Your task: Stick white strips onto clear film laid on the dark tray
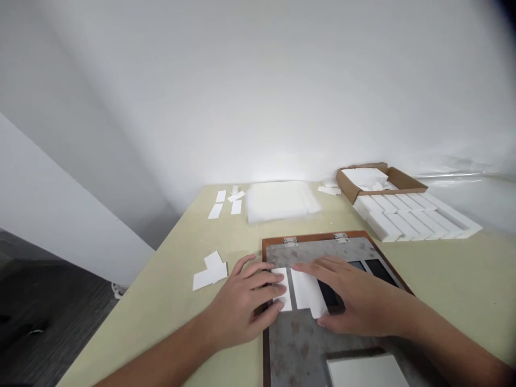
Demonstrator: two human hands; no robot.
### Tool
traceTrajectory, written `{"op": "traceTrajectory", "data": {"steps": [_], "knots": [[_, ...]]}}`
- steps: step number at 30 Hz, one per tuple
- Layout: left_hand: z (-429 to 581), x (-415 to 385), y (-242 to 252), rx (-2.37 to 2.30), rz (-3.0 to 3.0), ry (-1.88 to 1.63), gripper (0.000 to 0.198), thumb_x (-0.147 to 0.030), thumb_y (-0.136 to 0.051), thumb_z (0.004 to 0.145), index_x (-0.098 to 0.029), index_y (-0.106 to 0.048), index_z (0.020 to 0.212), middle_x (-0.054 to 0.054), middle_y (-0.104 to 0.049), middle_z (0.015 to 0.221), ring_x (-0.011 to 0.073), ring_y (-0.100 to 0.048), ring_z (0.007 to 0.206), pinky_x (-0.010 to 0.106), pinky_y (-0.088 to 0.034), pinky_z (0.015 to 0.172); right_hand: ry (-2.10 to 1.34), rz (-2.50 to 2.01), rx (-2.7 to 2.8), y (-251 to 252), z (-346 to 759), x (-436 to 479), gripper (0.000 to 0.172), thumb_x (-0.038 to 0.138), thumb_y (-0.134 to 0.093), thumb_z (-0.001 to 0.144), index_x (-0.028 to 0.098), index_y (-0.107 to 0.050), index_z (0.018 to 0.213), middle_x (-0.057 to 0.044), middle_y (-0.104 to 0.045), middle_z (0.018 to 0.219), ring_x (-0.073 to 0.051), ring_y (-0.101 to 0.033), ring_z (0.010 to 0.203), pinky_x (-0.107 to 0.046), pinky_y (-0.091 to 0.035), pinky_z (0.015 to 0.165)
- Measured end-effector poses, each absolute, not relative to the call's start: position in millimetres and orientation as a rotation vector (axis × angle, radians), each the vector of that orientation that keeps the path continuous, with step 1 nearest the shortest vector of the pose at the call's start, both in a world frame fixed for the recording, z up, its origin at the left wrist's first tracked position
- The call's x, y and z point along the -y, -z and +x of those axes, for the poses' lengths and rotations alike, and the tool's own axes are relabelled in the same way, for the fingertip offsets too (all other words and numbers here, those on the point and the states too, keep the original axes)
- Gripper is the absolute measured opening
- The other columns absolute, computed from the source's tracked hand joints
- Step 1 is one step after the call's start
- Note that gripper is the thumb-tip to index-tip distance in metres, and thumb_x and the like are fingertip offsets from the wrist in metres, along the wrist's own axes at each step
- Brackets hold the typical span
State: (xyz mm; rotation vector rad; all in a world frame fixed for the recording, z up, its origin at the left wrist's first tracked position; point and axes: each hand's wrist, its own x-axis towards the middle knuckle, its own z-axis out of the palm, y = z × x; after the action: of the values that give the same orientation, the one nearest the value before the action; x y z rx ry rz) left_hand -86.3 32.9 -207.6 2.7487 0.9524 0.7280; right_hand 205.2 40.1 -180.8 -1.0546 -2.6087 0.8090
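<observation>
A grey metal plate (298, 344) with rectangular openings lies hinged on a brown board on the table. My left hand (250, 301) rests at its left side, fingers spread, fingertips on a white card (286, 301) in the leftmost opening. My right hand (346, 295) reaches over the plate, its thumb and fingers around a white sheet-like piece (305, 290) just right of that card. The near edge of this piece is bent or doubled at the thumb; the palm side is partly hidden. Dark openings (379, 271) show beyond the right hand.
A white block (366, 371) sits in the plate's near part. Loose white cards (212, 271) lie to the left, with more (215, 210) farther back. A plastic-wrapped white stack (278, 201), a cardboard box (382, 191) and a white foam tray (415, 220) stand near the wall.
</observation>
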Motion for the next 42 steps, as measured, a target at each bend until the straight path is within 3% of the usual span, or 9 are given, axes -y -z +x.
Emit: {"op": "traceTrajectory", "data": {"steps": [6, 11, 16, 22, 27, 31, 36, 42], "knots": [[-87.4, -33.4, 208.9, -0.889, 2.781, -0.727, 0.028, -0.021, -0.064, 0.098, -0.026, -0.070, 0.125, 0.006, -0.074, 0.129, 0.0252, -0.065, 0.126, 0.048, -0.039, 0.119, -0.754, -1.122, 2.585, 171.7, 218.4, -40.6, 0.090, 0.024, -0.075, 0.081, 0.033, -0.037, 0.163, -0.007, -0.059, 0.149, -0.031, -0.051, 0.139, -0.049, -0.042, 0.118], [-89.1, -34.3, 210.7, -0.738, 2.857, -0.644, 0.044, -0.021, -0.065, 0.098, -0.025, -0.061, 0.141, 0.008, -0.069, 0.140, 0.0265, -0.060, 0.136, 0.048, -0.033, 0.127, -0.685, -1.253, 2.543, 166.5, 236.5, -43.0, 0.089, 0.028, -0.077, 0.082, 0.036, -0.039, 0.162, -0.006, -0.057, 0.153, -0.034, -0.047, 0.144, -0.052, -0.040, 0.120], [-90.1, -34.0, 211.1, -0.689, 2.881, -0.549, 0.041, -0.021, -0.064, 0.100, -0.025, -0.062, 0.140, 0.008, -0.067, 0.143, 0.0258, -0.059, 0.137, 0.047, -0.033, 0.128, -0.770, -1.194, 2.602, 176.3, 231.5, -49.0, 0.090, 0.023, -0.076, 0.080, 0.030, -0.040, 0.162, -0.009, -0.061, 0.148, -0.033, -0.051, 0.139, -0.052, -0.041, 0.119], [-90.0, -35.9, 211.1, -0.677, 2.857, -0.505, 0.040, -0.020, -0.062, 0.101, -0.025, -0.061, 0.140, 0.009, -0.066, 0.143, 0.0269, -0.058, 0.137, 0.050, -0.035, 0.127, -0.817, -1.210, 2.580, 174.4, 233.2, -50.9, 0.098, 0.032, -0.081, 0.082, 0.036, -0.032, 0.165, -0.005, -0.060, 0.149, -0.032, -0.049, 0.142, -0.051, -0.040, 0.119], [-95.0, -36.0, 211.6, -0.638, 2.866, -0.526, 0.050, -0.019, -0.064, 0.099, -0.028, -0.055, 0.147, 0.008, -0.063, 0.148, 0.0289, -0.053, 0.143, 0.053, -0.031, 0.128, -0.637, -1.232, 2.595, 162.2, 250.8, -50.4, 0.099, 0.032, -0.083, 0.081, 0.039, -0.030, 0.165, -0.004, -0.059, 0.149, -0.032, -0.047, 0.143, -0.055, -0.031, 0.124], [-84.1, -32.6, 201.8, -0.679, 2.884, -0.536, 0.049, -0.018, -0.062, 0.099, -0.028, -0.056, 0.146, 0.008, -0.060, 0.151, 0.0310, -0.049, 0.145, 0.055, -0.035, 0.125, -0.651, -1.260, 2.653, 162.1, 270.5, -51.0, 0.098, 0.034, -0.084, 0.081, 0.039, -0.033, 0.164, -0.005, -0.060, 0.147, -0.034, -0.046, 0.142, -0.054, -0.038, 0.119], [-31.7, -35.2, 178.7, -0.830, 2.895, -0.407, 0.039, -0.032, -0.065, 0.101, -0.028, -0.063, 0.139, 0.010, -0.059, 0.150, 0.0366, -0.051, 0.140, 0.057, -0.049, 0.111, -0.720, -1.214, 2.611, 176.1, 288.3, -52.4, 0.101, 0.046, -0.084, 0.082, 0.036, -0.029, 0.166, -0.005, -0.043, 0.164, -0.033, -0.031, 0.153, -0.053, -0.031, 0.125], [4.0, -48.0, 184.1, -0.796, 2.950, -0.257, 0.048, -0.042, -0.062, 0.104, -0.032, -0.055, 0.150, 0.011, -0.052, 0.158, 0.0377, -0.050, 0.142, 0.064, -0.044, 0.114, -0.767, -1.162, 2.512, 196.0, 302.5, -53.5, 0.098, 0.045, -0.083, 0.082, 0.033, -0.031, 0.165, -0.006, -0.050, 0.157, -0.032, -0.033, 0.149, -0.051, -0.032, 0.125]]}}
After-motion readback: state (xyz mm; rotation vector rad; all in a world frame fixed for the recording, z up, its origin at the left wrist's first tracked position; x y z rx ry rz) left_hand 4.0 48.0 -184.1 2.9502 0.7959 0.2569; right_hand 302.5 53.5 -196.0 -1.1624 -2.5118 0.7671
